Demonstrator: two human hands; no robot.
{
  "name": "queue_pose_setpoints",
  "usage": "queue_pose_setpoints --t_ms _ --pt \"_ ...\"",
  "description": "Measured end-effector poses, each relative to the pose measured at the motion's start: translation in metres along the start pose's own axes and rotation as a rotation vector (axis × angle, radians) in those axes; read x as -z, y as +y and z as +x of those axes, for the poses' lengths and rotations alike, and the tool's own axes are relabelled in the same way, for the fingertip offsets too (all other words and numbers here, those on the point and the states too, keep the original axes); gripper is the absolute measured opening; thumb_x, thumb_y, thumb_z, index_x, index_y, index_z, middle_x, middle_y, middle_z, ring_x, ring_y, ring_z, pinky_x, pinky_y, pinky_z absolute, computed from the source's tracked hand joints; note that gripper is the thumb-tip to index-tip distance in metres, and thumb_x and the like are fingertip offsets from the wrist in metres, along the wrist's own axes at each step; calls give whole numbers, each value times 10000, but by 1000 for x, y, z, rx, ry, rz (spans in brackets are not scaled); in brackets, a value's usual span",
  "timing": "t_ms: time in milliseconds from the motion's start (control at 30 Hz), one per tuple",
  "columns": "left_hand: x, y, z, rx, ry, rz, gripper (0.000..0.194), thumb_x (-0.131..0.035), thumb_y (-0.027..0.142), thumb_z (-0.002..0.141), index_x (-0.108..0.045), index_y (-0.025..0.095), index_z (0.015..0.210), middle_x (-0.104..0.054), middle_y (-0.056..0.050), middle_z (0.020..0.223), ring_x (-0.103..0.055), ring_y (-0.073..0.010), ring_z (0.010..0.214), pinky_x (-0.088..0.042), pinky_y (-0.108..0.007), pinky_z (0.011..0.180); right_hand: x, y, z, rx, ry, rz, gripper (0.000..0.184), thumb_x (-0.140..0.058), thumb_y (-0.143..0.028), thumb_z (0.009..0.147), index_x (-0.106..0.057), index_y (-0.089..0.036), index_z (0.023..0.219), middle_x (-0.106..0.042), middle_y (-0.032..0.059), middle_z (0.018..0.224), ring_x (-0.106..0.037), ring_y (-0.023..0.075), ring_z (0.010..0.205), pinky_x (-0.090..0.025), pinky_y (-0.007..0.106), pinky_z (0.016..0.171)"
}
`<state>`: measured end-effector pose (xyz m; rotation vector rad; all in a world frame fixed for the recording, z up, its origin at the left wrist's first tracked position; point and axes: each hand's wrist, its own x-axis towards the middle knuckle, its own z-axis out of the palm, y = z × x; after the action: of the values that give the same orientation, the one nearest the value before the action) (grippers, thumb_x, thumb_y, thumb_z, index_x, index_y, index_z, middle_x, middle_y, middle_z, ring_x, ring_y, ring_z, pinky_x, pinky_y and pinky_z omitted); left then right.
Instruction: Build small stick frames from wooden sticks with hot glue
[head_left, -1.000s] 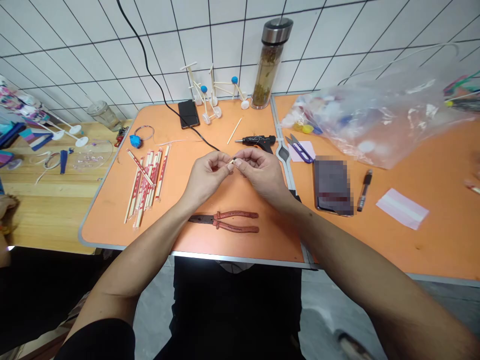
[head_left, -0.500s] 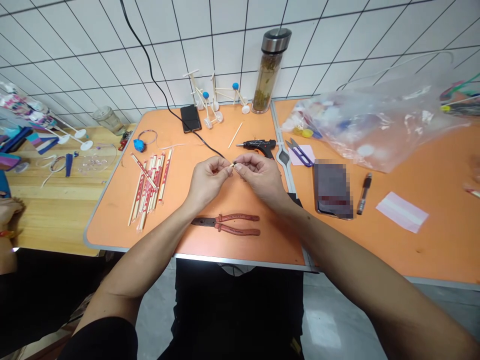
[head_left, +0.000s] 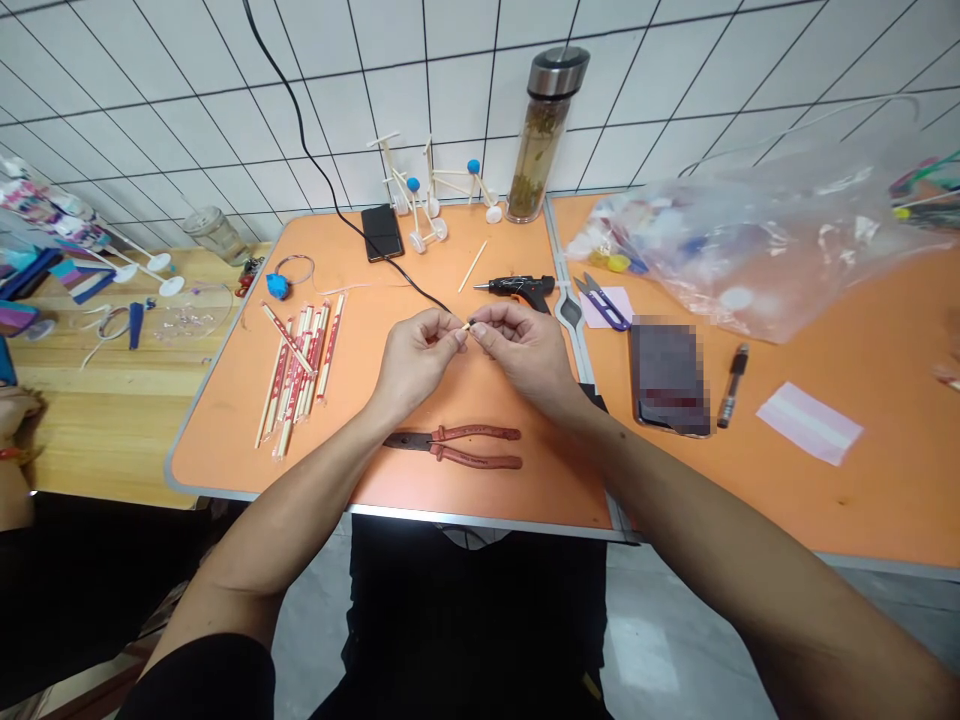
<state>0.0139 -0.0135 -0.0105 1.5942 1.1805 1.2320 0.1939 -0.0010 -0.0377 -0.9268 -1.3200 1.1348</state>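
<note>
Fingertips of my left hand (head_left: 420, 355) and my right hand (head_left: 521, 350) meet over the middle of the orange table. Between them they pinch a short pale wooden stick piece (head_left: 466, 327); a small dark bit shows at its right end, mostly hidden by my fingers. Just behind my hands lies a black glue gun (head_left: 521, 288). Nearer my body are pliers with red-brown handles (head_left: 476, 447). To the left of my left hand, several chopsticks in red-and-clear wrappers (head_left: 300, 370) are heaped together. A single thin stick (head_left: 472, 266) rests beyond my hands.
Small stick models with white wheels (head_left: 431, 200) stand by the wall beside a tea bottle (head_left: 538, 140). Rightward are purple snips (head_left: 604, 300), a phone (head_left: 667, 375), a pen (head_left: 733, 385) and a plastic bag (head_left: 750, 240). A black cord (head_left: 307, 145) crosses the table. Another person's hand (head_left: 15, 415) is far left.
Both hands keep their pinch on the stick piece, with hardly any movement. The whole view shifts slightly as my head moves. At far left the other person's hand shifts a little.
</note>
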Motion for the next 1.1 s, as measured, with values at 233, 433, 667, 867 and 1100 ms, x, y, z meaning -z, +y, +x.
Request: queue_pose_setpoints --t_ms 233,433,667,867,1100 --pt "0 -1 0 -7 9 40 117 -757 263 923 -762 195 829 -768 -22 761 -676 -162 720 -505 -292 714 0 1 0 38 1 -23 224 -861 -401 842 -783 -218 945 -798 28 879 -717 179 783 -620 347 785" --pt "0 -3 0 -1 1 47 131 -769 275 931 -762 194 829 -777 -27 774 -680 -167 740 -507 -295 733 0 3 1 43 11 -25 214 -855 -391 833 -782 -215 931 -797 29 867 -710 174 762 -617 342 766" --pt "1 -6 0 -5 -59 -21 196 -778 356 967 -760 194 858 -777 -37 790 -675 -173 756 -506 -305 763 0 2 0 45 9 -4 250 -870 -436 838 -783 -219 925 -785 28 861 -688 169 749 -607 334 735" --pt "-1 -5 0 -34 -49 1 240 -832 412 947 -752 198 874 -762 -28 802 -664 -165 749 -512 -294 740 1 0 0 51 -5 -7 271 -877 -461 848 -770 -222 916 -765 20 834 -679 169 742 -600 340 745" --pt "-1 -7 0 -55 -16 17 226 -842 385 947 -758 201 847 -772 -27 778 -686 -166 724 -517 -295 716 -1 0 -1 55 -44 11 242 -848 -443 857 -757 -229 924 -766 19 838 -693 176 747 -612 354 759"
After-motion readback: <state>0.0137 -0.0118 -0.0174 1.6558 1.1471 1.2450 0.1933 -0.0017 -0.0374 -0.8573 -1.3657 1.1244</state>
